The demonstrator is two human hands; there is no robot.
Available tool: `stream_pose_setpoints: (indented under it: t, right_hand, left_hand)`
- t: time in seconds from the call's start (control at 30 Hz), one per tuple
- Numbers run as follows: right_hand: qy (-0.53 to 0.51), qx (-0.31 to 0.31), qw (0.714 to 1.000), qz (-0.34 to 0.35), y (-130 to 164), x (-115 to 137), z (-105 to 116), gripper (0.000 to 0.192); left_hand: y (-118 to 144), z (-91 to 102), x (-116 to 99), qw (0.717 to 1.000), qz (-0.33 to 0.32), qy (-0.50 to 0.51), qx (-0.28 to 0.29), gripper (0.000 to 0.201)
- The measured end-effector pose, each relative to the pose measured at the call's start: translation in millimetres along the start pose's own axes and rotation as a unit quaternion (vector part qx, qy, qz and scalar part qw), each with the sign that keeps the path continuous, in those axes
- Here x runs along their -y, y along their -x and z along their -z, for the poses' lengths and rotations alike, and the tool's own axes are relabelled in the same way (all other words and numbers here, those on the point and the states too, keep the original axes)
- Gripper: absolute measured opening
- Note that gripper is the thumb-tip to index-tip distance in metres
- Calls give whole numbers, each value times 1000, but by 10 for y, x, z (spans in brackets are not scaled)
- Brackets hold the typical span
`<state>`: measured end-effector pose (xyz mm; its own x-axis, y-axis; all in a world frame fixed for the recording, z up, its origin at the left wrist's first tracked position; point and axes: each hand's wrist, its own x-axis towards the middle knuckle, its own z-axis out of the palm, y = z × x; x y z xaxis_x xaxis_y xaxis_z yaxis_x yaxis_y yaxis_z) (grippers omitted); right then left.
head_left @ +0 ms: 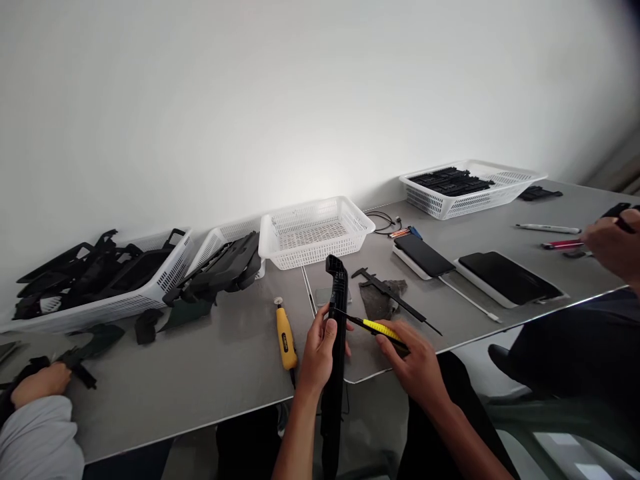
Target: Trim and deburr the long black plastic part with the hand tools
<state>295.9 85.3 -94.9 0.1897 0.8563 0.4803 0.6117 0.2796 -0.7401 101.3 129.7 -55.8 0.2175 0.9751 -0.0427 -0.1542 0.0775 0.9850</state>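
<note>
A long black plastic part [339,373] stands nearly upright in front of me, its hooked end at the top. My left hand [320,353] is closed around it, thumb on the near side. In my right hand [413,363] is a yellow and black utility knife [383,330]. Its tip points left and meets the edge of the black part, just above my left thumb; whether it cuts in, I cannot tell. Behind lie a black caliper [395,299] and a dark scrap of cloth [375,303]. A yellow rotary tool [285,337] lies left of my hands.
White baskets with black parts stand at the left [165,287] and back right [445,207]; a bare white basket [320,253] is in the middle. Two phones [423,255] [510,277] lie at right. Co-workers' hands show at far left [45,385] and far right [613,243].
</note>
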Motion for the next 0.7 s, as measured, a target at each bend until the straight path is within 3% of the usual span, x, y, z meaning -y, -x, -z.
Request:
stream_pose_setpoints:
  t: [0.23,0.47,0.7]
  right_hand:
    - [33,-56,998,-20,14,-49,-122,38]
    - [17,7,999,33,33,-32,-2,35]
    - [41,-8,998,38,55,-6,-62,28]
  left_hand:
    - [2,-6,-22,1000,11,16,-1,56]
    - [1,0,-6,999,15,-30,-20,62]
    - [-21,-11,-29,1000,7,-6,-23,66]
